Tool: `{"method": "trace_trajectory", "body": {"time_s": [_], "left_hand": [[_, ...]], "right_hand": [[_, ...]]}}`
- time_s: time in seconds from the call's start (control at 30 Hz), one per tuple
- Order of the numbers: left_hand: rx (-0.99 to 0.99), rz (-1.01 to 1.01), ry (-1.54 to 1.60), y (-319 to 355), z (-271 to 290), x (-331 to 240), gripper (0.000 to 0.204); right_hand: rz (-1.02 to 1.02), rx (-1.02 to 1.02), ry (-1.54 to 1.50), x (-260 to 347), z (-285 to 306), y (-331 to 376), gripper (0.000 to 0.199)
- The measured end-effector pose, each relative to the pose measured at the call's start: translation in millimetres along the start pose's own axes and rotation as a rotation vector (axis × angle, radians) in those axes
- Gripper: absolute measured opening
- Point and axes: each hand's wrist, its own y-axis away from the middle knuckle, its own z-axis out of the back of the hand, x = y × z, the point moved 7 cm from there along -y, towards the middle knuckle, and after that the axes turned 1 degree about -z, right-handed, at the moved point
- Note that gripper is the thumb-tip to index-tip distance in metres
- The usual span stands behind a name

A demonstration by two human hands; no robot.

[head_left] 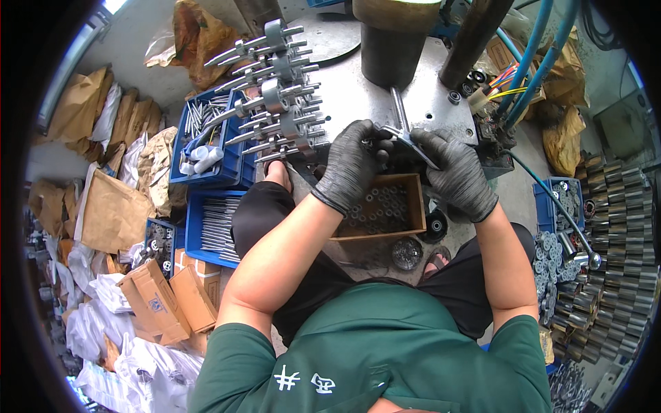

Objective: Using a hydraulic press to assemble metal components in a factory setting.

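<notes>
While both gloved sets of fingers pinch a small metal part (398, 140) against the steel plate (358, 89), my left hand (350, 165) and right hand (454, 172) curl tight, likely steadying it. Wooden box (385, 206) of rings sits just below, within reach; rod rack (275, 89) stands left.

Grey metal worktop (358, 82) carries a rack of threaded rods (275, 89), a dark cylinder (391, 51) and small black rings (475, 77).
</notes>
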Motion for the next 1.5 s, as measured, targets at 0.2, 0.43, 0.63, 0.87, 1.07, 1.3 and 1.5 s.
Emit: {"method": "trace_trajectory", "body": {"time_s": [0.2,0.43,0.63,0.87,1.07,1.3,1.5], "left_hand": [[0.182,0.005,-0.122,-16.0,-0.4,48.6,0.018],[0.239,0.184,-0.054,-10.1,-14.7,87.6,0.018],[0.24,0.202,-0.082,-8.8,-21.1,83.2,0.014],[0.293,0.193,-0.134,-5.8,-21.0,82.5,0.016],[0.253,0.2,-0.15,-7.8,-21.2,79.9,0.017],[0.255,0.224,-0.097,-10.1,-21.6,79.5,0.011],[0.253,0.199,-0.1,-8.2,-20.0,76.4,0.012]], "right_hand": [[-0.129,-0.089,-0.425,6.4,-15.9,-28.8,0.049],[-0.241,-0.092,-0.681,34.6,-31.6,-99.0,0.049],[-0.241,-0.028,-0.685,44.2,-37.6,-132.2,0.05],[-0.243,0.034,-0.67,48.9,-31.9,-141.9,0.045],[-0.267,0.092,-0.71,49.9,-34.6,-147.4,0.045],[-0.105,-0.006,-0.592,49.9,-47.4,-148.5,0.053],[-0.405,0.442,-1.603,74.4,-59.3,-127.5,0.036]]}}
